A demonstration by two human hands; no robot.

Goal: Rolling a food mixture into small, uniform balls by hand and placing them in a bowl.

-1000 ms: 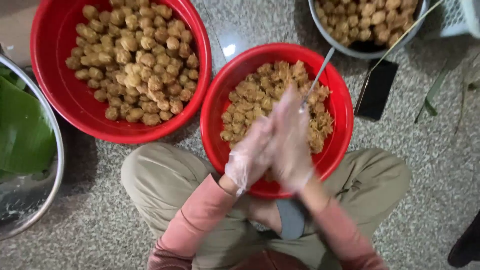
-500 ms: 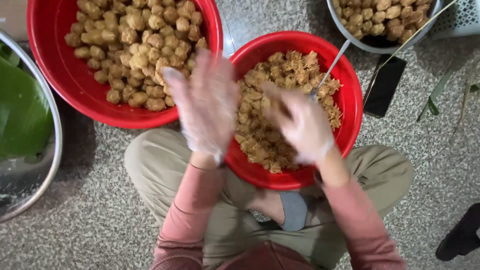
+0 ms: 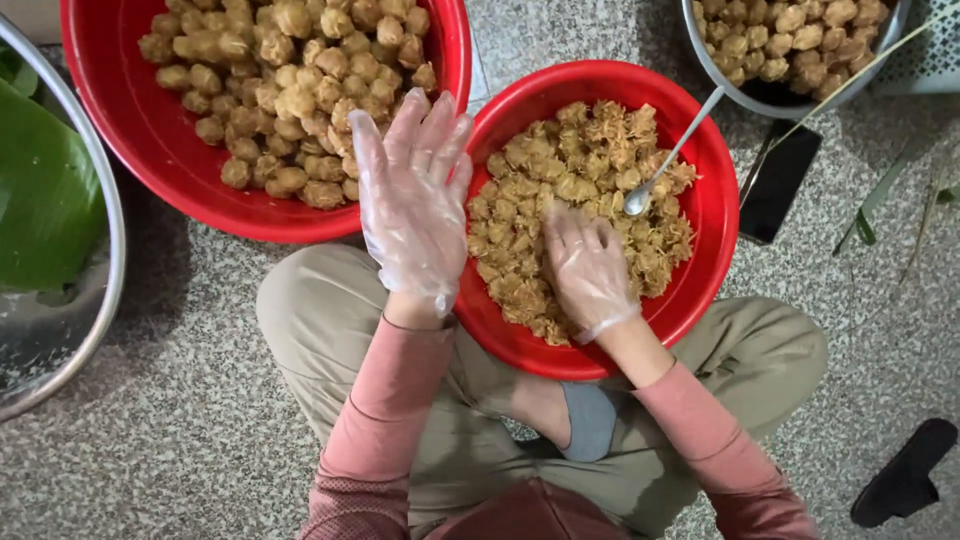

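While the left hand (image 3: 413,200) hovers spread wide, the right hand (image 3: 588,268) presses, grip unclear, into the red basin's (image 3: 712,200) shredded filling (image 3: 560,170).

Speckled grey terrazzo floor (image 3: 160,430) under flat, even light. Steel basin (image 3: 95,300) holding a banana leaf (image 3: 40,195) at nine o'clock; black phone (image 3: 780,180) at two; dark slipper (image 3: 905,485) at four.

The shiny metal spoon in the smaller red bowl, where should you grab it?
Grip the shiny metal spoon by its long thin handle, coming from the upper right. The handle sticks up over the smaller red plastic bowl's rim, while the scoop end lies in the shredded filling.
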